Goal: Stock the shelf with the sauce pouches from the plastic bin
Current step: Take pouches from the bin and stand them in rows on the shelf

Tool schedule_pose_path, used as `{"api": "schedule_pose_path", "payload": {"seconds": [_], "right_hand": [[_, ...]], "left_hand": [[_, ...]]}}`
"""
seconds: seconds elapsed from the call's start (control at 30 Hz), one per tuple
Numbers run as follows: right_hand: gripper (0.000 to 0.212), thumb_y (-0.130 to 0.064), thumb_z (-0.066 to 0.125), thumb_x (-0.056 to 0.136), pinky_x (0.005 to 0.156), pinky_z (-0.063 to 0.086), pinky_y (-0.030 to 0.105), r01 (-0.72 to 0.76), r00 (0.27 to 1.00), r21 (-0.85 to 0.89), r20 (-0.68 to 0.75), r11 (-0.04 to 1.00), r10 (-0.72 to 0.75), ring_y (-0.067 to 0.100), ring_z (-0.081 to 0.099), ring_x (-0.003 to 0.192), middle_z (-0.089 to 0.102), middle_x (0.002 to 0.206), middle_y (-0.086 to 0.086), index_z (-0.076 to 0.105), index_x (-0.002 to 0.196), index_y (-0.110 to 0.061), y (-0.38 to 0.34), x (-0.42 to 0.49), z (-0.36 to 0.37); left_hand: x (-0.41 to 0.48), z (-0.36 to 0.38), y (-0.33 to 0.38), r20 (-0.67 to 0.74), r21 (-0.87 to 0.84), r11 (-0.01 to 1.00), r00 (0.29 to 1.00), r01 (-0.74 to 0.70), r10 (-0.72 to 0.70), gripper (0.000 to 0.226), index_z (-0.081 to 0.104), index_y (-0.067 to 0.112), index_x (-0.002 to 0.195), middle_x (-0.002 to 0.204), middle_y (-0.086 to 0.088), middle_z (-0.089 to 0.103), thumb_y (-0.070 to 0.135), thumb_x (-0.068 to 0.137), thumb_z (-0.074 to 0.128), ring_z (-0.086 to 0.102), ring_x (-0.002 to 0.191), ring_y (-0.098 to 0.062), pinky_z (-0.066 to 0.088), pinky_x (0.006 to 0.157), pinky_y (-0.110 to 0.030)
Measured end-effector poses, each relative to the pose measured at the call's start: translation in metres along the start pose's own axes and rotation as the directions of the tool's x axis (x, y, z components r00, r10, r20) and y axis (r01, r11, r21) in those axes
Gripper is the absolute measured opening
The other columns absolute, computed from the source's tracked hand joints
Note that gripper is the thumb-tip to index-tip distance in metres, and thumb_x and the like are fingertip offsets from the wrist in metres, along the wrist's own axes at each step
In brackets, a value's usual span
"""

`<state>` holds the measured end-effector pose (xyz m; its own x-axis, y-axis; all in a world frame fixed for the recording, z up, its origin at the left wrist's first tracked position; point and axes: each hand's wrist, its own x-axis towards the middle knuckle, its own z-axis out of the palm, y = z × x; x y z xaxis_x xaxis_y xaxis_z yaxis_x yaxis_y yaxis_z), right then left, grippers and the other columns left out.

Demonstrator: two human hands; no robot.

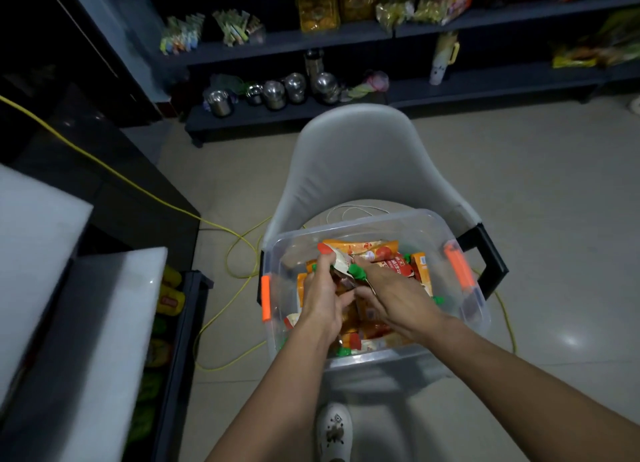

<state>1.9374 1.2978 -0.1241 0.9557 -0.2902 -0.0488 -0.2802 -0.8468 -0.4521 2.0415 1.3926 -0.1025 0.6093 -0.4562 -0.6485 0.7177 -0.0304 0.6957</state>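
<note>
Standing at 6 o'clock in the view, a white shoe [334,430] rests on the pale tiled floor [536,219], and both bare forearms reach from there toward 12 o'clock. Just beyond the shoe, a clear plastic bin [381,357] sits on the seat of a pale grey chair [360,163]. The bin has orange latches [460,267] on its 3 and 9 o'clock sides.

Both hands are inside the bin. The left hand [323,299] has its fingers curled round a small bunch of pouches near the bin's middle, grasping them. The right hand [391,295], touching the left at the thumb side, grasps the same bunch just beside a green cap. How many pouches the two hold is too blurred to tell.

The sauce pouches [377,253] are orange and red with green caps. They lie heaped across the bin's floor, most of them toward its 12 and 3 o'clock sides, with a few under the wrists at 6 o'clock.

A yellow cable [104,169] runs over the floor from 10 o'clock and loops beside the chair at its 9 o'clock.

Farther off, at 12 o'clock, a dark grey shelf [277,44] stands against the wall, well apart from the bin. Its lowest level carries steel pots [294,87], and the levels above it carry snack packets [318,8] in yellow wrappers.
</note>
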Motion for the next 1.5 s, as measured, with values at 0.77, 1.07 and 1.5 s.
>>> {"api": "schedule_pose_path", "payload": {"seconds": [0.77, 1.07, 1.5], "right_hand": [[0.034, -0.033, 0.060, 0.091, 0.069, 0.061, 0.039, -0.156, 0.986, 0.851, 0.104, 0.501, 0.129, 0.031, 0.073, 0.076, 0.075, 0.084, 0.016, 0.067, 0.095, 0.000, -0.170, -0.047, -0.146], [0.044, -0.048, 0.053, 0.091, 0.072, 0.058, 0.037, -0.149, 0.988, 0.932, 0.133, 0.331, 0.073, 0.027, 0.073, 0.077, 0.075, 0.083, 0.015, 0.066, 0.095, -0.005, -0.303, -0.067, -0.162], [0.030, -0.037, 0.063, 0.088, 0.067, 0.057, 0.035, -0.004, 0.929, 0.953, 0.115, 0.302, -0.353, 0.023, 0.073, 0.073, 0.076, 0.080, 0.010, 0.068, 0.087, -0.008, -0.559, -0.089, -0.115]], "left_hand": [[-0.215, -0.067, 0.080, 0.229, 0.347, 0.883, 0.942, -0.316, 0.246, 0.037, 0.065, 0.010, 0.115, 0.104, -0.010, 0.075, 0.025, 0.082, 0.075, 0.073, 0.093, -0.027, 0.059, 0.077, -0.032], [-0.341, -0.160, 0.070, -0.055, 0.011, 0.906, 0.904, -0.423, 0.423, 0.039, 0.063, 0.008, 0.115, 0.108, -0.016, 0.073, 0.023, 0.080, 0.071, 0.072, 0.094, -0.033, 0.060, 0.081, -0.043], [-0.487, -0.341, 0.100, -0.480, 0.078, 0.771, 0.654, -0.633, 0.585, 0.033, 0.064, 0.014, 0.112, 0.104, -0.011, 0.075, 0.021, 0.081, 0.076, 0.072, 0.095, -0.031, 0.057, 0.089, -0.049]]}}
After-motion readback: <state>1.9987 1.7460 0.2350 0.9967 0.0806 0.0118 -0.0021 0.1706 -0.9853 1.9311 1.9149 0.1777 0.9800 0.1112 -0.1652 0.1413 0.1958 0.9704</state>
